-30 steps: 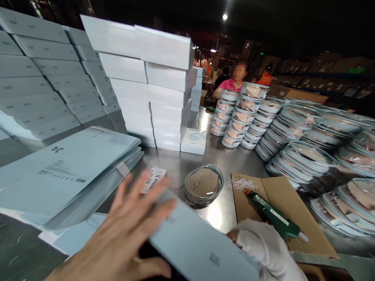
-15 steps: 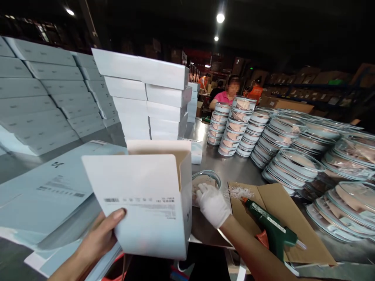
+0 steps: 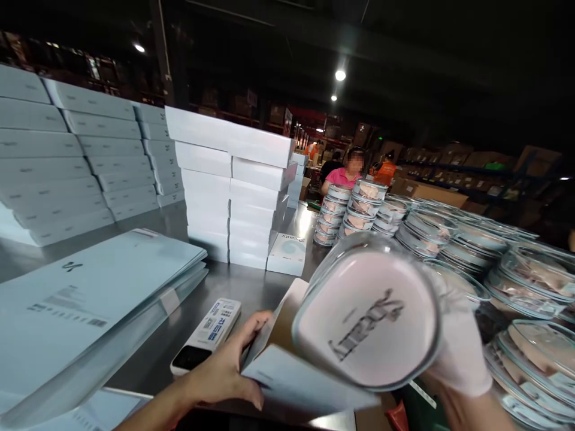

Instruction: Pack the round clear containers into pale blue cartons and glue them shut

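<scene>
My bare left hand [image 3: 220, 368] grips the edge of a pale blue carton [image 3: 300, 377], which lies tilted with its open mouth facing up and right. In my gloved right hand [image 3: 465, 335] is a clear rounded container [image 3: 368, 323]. Its pale pink underside, printed with dark lettering, faces me. The container is held over the carton's open mouth and overlaps it in view; how far it is inside I cannot tell. Most of the gloved fingers are hidden behind the container. Below the right wrist, part of a green glue gun [image 3: 415, 398] shows.
Flattened blue cartons [image 3: 103, 287] lie at the left, beside a white device with a dark end [image 3: 209, 332]. Stacked white boxes [image 3: 251, 179] stand behind. Piles of round clear containers [image 3: 534, 269] fill the right side. A person in pink [image 3: 344, 175] is beyond the table.
My right hand has lifted the container off the table and brought it up to the carton. My left hand has tipped the carton and turned its opening toward the container.
</scene>
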Motion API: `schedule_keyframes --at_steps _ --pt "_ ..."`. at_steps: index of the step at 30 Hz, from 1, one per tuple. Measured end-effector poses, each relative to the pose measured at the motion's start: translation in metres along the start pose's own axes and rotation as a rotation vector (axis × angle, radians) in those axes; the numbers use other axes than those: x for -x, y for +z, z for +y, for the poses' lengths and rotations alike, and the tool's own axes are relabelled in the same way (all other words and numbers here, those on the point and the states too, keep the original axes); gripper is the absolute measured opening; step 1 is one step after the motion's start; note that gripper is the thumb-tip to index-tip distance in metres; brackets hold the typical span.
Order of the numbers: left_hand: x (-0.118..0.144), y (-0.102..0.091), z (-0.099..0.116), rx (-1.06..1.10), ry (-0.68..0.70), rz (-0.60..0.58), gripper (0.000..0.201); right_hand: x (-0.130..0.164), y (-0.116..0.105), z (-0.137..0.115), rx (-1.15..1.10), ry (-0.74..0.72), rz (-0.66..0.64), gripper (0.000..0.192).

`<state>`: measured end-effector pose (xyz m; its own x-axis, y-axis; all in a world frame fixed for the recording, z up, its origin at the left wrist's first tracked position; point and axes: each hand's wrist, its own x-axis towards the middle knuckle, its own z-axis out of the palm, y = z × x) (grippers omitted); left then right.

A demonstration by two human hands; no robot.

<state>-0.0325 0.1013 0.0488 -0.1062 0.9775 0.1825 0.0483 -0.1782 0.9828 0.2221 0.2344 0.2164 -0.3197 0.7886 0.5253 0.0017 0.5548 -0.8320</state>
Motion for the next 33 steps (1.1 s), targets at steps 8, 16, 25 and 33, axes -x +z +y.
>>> schedule_keyframes --at_steps 8,16,25,33 --pt "0.018 0.005 -0.025 0.037 -0.014 0.183 0.12 0.086 0.045 0.075 -0.081 -0.016 0.043 0.024" --pt "0.034 0.016 -0.017 -0.213 0.288 0.274 0.065 0.132 0.088 0.096 -0.035 0.119 -0.1 0.063" --pt "0.028 0.012 -0.007 -0.303 0.074 0.308 0.031 0.123 0.077 0.099 0.132 0.015 -0.039 0.072" --pt "0.025 -0.027 -0.009 -0.545 0.108 0.07 0.055 0.154 -0.107 0.143 1.092 0.456 -0.007 0.033"
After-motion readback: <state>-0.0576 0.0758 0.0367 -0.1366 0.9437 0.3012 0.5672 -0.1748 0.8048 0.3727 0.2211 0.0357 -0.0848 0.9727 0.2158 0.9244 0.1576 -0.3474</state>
